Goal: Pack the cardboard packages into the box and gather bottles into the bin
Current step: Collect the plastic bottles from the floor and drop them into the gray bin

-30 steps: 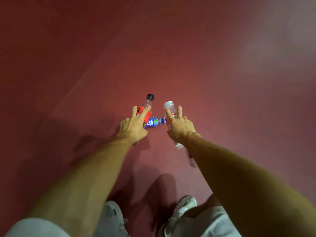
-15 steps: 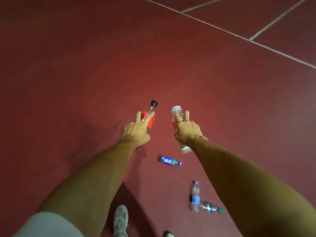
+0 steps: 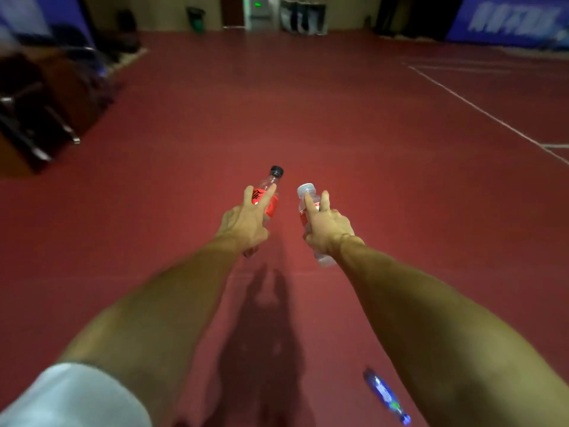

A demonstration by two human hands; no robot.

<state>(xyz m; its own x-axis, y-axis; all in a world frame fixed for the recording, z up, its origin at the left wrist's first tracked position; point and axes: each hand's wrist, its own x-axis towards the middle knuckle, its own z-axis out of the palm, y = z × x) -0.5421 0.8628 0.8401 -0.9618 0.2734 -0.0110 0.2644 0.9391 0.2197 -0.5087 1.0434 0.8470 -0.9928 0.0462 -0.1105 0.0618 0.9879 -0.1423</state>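
Head view. Both bare forearms stretched forward over a red floor (image 3: pixel 385 186).

Left hand (image 3: pixel 243 224): gripping a red-labelled bottle (image 3: pixel 272 205) with a black cap (image 3: pixel 276 171). Index and middle fingers laid straight along the label, remaining fingers curled underneath and mostly hidden. Bottle held clear of the floor, cap pointing far and slightly right.

Right hand (image 3: pixel 328 226): gripping a clear bottle (image 3: pixel 314 201) with a white cap (image 3: pixel 305 189) and a red band. Same hold: two fingers straight along the side, the rest wrapped under. Cap pointing far, base sticking out on the near side below the wrist.

Two held bottles just beside each other, apart, with the red-labelled one on the left.

Blue-labelled bottle (image 3: pixel 385 394) lying on its side on the floor, near and right, just left of the right forearm — smeared by motion blur, label unreadable.

White sleeve (image 3: pixel 70 396) at the near left corner. Dark shadow (image 3: pixel 261 318) on the floor between the forearms.

Far left: dark chairs (image 3: pixel 46 97) with metal legs, blurred. Far wall: dark green container (image 3: pixel 196 18), too blurred to identify further. Far right: blue banner (image 3: pixel 508 23), text illegible. White lines (image 3: pixel 480 110) painted on the floor at the right.
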